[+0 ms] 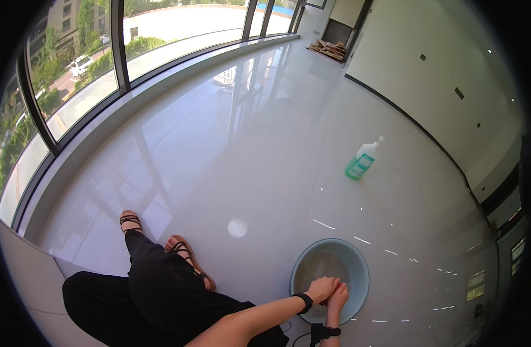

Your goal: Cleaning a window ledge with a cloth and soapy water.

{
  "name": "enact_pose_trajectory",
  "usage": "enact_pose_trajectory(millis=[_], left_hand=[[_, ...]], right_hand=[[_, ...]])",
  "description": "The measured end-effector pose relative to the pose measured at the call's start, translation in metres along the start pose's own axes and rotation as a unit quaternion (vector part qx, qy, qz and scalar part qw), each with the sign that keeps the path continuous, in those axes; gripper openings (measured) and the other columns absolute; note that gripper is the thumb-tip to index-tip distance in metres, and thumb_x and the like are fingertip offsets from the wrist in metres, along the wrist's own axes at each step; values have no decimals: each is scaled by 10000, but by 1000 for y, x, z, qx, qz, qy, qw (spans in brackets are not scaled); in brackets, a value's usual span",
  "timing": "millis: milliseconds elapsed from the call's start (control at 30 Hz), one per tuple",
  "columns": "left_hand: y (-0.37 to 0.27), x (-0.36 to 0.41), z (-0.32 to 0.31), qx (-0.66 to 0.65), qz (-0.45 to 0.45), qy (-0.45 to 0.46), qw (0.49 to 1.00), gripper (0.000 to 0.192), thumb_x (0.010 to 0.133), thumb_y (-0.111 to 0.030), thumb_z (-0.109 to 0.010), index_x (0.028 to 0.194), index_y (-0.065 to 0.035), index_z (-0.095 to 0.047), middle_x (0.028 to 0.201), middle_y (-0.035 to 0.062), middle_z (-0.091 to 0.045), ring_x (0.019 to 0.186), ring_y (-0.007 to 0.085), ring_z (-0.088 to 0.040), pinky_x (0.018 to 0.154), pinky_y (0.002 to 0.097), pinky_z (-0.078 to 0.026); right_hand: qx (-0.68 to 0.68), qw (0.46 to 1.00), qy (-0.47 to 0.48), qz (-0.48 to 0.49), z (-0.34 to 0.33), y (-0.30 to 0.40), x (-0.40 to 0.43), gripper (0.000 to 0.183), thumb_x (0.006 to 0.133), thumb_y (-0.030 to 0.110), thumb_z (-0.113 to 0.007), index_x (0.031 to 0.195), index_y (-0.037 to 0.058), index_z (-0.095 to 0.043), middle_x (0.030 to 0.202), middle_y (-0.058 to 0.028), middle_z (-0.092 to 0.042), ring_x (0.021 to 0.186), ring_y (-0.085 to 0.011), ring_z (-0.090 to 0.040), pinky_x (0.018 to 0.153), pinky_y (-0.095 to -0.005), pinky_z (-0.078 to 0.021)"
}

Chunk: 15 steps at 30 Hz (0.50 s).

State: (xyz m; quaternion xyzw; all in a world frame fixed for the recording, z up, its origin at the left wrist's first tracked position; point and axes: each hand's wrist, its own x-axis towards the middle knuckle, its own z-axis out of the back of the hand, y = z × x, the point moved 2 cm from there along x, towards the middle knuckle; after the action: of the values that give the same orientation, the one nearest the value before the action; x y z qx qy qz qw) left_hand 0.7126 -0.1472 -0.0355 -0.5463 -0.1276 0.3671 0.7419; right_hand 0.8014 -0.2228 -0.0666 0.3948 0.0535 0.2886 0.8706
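Over a round light-blue plastic basin (363,284) holding murky water, both of my hands are pressed together. My left hand (323,289) wraps around a small red item (337,288), perhaps a cloth, mostly hidden by the fingers. Touching it from the right, my right hand (338,298) also grips the red item. A black band circles my left wrist, and a black strapped device with a cable sits on the right wrist. Farther ahead on the tiled floor stands a clear plastic bottle (360,162) with green liquid, a label and a white top.
Glossy pale floor tiles (265,173) reflect the windows and lights. My sandalled feet and black-clothed legs are left of the basin. A low window ledge (161,73) curves along the left, a pale wall (421,86) stands at right, and a flat brown stack (330,50) lies far off.
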Motion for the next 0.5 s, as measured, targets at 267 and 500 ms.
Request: enact_pose_trajectory(millis=[267, 500], left_hand=[[-7, 1, 8, 119, -151, -16, 981, 428, 918, -369, -338, 831, -35, -592, 730, 199, -619, 686, 366, -608, 621, 453, -493], [-1, 19, 7, -20, -28, -48, 998, 478, 910, -420, -328, 877, -39, -615, 842, 236, -618, 792, 417, -592, 725, 480, -474]], right_hand=[[263, 940, 57, -211, -17, -40, 14, 438, 930, 353, -337, 855, -2, -581, 769, -103, -619, 686, -278, -611, 584, -399, -470], [266, 905, 234, -237, 54, 36, 24, 440, 915, 355, -403, 1260, 140, -235, 1171, -130, -398, 874, -273, -572, 588, -442, -503]])
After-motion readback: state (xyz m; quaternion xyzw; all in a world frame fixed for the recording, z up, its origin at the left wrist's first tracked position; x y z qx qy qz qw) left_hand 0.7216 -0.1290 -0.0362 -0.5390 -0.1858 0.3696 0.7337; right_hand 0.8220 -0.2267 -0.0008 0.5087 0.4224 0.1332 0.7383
